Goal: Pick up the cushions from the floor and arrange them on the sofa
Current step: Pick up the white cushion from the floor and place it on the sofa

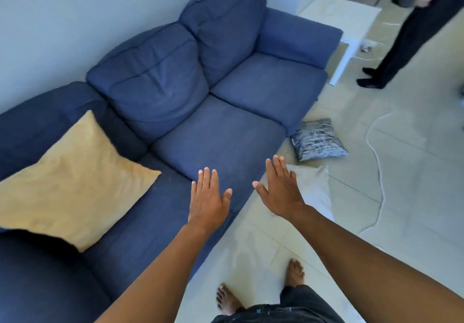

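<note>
A blue sofa (226, 131) fills the left and middle of the view. A yellow cushion (72, 184) leans on its left seat against the backrest. On the floor beside the sofa's front edge lies a white cushion (316, 189), partly hidden behind my right hand (281, 187). Farther along the floor lies a grey and black patterned cushion (317, 139). My left hand (208, 197) hovers flat over the sofa's front edge. Both hands are open, fingers spread, holding nothing.
A white cable (379, 169) snakes across the tiled floor to the right. A white side table (351, 33) stands past the sofa's far armrest. Another person (411, 33) stands at the top right. My bare feet (293, 275) are on the tiles below.
</note>
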### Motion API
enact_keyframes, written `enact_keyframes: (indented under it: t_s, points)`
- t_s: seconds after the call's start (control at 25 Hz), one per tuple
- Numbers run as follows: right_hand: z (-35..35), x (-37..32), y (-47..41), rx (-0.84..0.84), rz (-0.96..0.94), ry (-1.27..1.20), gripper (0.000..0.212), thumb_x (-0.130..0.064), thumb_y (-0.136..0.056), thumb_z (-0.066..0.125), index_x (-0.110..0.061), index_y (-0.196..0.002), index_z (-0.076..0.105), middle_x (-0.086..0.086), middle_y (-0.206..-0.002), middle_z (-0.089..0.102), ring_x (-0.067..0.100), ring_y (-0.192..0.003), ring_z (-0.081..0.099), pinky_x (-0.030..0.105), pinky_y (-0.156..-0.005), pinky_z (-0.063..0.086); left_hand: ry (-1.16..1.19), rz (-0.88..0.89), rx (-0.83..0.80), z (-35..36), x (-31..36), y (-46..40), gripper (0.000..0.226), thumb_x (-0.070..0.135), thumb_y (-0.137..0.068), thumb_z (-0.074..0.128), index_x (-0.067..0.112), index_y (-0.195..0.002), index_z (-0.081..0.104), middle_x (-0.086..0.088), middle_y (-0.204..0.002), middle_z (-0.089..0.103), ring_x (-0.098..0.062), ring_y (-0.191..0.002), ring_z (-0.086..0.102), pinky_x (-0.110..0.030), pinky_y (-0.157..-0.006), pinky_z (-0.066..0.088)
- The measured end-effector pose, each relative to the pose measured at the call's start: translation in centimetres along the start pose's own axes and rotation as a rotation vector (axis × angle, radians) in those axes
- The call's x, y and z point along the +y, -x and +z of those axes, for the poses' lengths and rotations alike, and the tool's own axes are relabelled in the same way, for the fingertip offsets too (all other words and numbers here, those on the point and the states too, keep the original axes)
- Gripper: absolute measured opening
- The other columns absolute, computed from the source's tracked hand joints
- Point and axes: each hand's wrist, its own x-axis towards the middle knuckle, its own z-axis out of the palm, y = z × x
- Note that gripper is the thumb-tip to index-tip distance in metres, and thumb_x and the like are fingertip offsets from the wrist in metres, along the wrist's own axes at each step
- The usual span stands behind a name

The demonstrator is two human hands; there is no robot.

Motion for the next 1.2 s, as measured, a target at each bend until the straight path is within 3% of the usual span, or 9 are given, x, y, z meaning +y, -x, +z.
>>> enact_keyframes:
  t_s: [0.32,0.52,1.2]
  points:
    - [-4.9,19.2,1.3,-0.004,0.223,-0.081,0.077,-0.050,-0.109,0.038,-0.008,-0.166,0.007,0.016,-0.175,-0.006,0.031,-0.162,-0.010,0.056,-0.128,0.005,-0.093,0.158,-0.198,9.6,16.3,-5.9,0.074,0.046,-0.112,0.037,0.009,-0.170,0.009,-0.013,-0.180,0.003,-0.029,-0.167,-0.003,-0.048,-0.136,0.004]
    - [-6.0,26.6,0.6,-0.035,0.270,-0.101,0.078,-0.050,-0.108,0.040,-0.006,-0.165,0.011,0.018,-0.175,-0.001,0.033,-0.163,-0.006,0.058,-0.128,0.010,-0.108,0.148,-0.273,13.1,22.8,-8.3,0.073,0.046,-0.112,0.035,0.008,-0.170,0.010,-0.012,-0.180,0.004,-0.029,-0.167,-0.001,-0.048,-0.135,0.005]
    - [0.1,37.8,-14.9,-0.155,0.484,-0.267,0.076,-0.044,-0.107,0.048,-0.005,-0.164,0.016,0.020,-0.174,0.008,0.034,-0.162,0.003,0.054,-0.128,0.018,-0.150,0.029,-0.532,24.5,24.4,-26.1,0.071,0.042,-0.111,0.046,0.008,-0.168,0.021,-0.017,-0.177,0.018,-0.036,-0.162,0.023,-0.048,-0.131,0.023]
